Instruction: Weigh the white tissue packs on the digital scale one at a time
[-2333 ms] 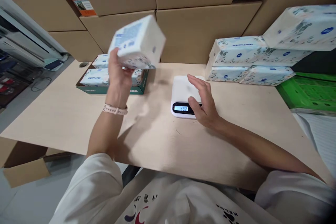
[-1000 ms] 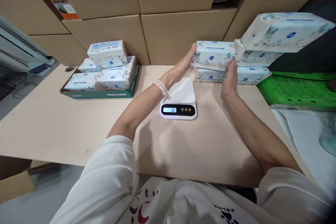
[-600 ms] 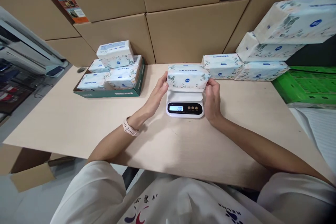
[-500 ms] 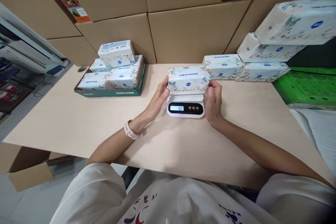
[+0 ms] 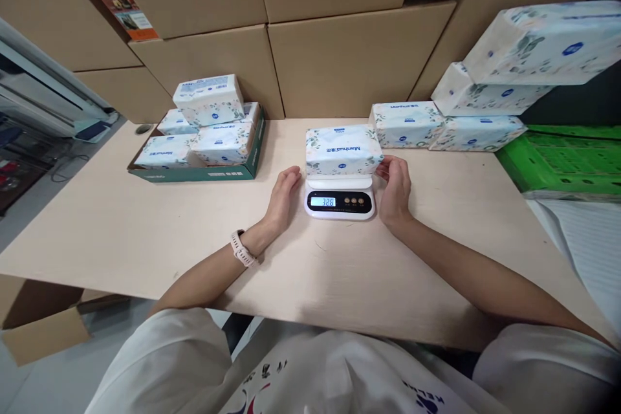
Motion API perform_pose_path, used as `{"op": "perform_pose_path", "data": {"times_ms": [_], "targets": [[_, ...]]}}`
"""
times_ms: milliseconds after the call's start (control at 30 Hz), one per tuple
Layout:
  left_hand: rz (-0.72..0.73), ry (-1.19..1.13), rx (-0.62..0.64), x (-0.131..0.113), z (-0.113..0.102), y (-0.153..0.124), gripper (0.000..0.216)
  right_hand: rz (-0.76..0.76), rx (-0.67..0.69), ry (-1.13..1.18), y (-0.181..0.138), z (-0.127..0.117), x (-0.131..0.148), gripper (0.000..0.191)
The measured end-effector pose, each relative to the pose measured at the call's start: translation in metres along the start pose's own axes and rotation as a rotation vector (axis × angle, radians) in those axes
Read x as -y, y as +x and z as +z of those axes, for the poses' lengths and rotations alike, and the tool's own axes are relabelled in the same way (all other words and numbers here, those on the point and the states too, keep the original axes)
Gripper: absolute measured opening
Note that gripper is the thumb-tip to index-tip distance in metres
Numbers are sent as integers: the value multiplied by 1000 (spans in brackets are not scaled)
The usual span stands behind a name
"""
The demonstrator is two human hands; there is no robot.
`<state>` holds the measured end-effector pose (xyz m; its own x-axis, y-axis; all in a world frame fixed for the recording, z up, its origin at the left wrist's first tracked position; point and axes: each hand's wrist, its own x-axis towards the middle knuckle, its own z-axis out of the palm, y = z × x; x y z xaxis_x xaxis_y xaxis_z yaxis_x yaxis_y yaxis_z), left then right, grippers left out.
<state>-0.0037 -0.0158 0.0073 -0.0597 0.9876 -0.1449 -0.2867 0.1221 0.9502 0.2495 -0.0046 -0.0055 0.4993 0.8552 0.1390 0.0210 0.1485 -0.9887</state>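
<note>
White plastic makes up the body of the one scale (image 5: 339, 212) in the middle of the desk (image 5: 301, 272), and one floral pack (image 5: 343, 150) lies across its platform. Working remotely, I take this as the weighing step: the display is lit and its digits look like 326, though I can't be sure from here of a decimal point or whether the figure is settled. My left hand (image 5: 280, 202) is just beside the pack's left end, apart from it, fingers loosely bent with nothing in that grip. My right hand (image 5: 395, 191) curls at the right end, fingertips up against or just beside the wrapper; I cannot tell whether that grip presses on it. What the next move calls for, I'd judge, is drawing the right fingers clear so only the pack bears on the platform, then reading a steady number. Counting: two hands, one scale with three buttons, one pack on it. Far left, one green tray (image 5: 184, 174) holds packs (image 5: 165, 152): I make out four, one perched on the others, plus a sliver at the far right corner that may be a fifth. Far right, the stack (image 5: 407, 124) shows four, two side by side at the bottom and two above; more could be hidden behind.
</note>
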Motion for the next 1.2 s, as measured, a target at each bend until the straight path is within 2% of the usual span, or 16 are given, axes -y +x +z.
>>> {"op": "perform_pose_path", "data": {"times_ms": [67, 167, 333, 633, 933, 1200], "targets": [[-20, -41, -66, 1, 0, 1, 27, 37, -33, 33, 4, 1, -2, 44], [-23, -58, -95, 0, 0, 2, 19, 65, -70, 82, 10, 3, -6, 41], [6, -42, -82, 2, -3, 4, 19, 53, -72, 99, 13, 2, -13, 39], [-6, -64, -117, -1, 1, 4, 9, 17, -70, 113, 18, 2, -20, 41], [2, -62, -118, 1, 3, 5, 8, 2, -48, 86, 20, 3, -18, 54], [19, -39, -130, 4, 0, 8, 12, 5, -38, 92, 19, 5, -18, 56]]}}
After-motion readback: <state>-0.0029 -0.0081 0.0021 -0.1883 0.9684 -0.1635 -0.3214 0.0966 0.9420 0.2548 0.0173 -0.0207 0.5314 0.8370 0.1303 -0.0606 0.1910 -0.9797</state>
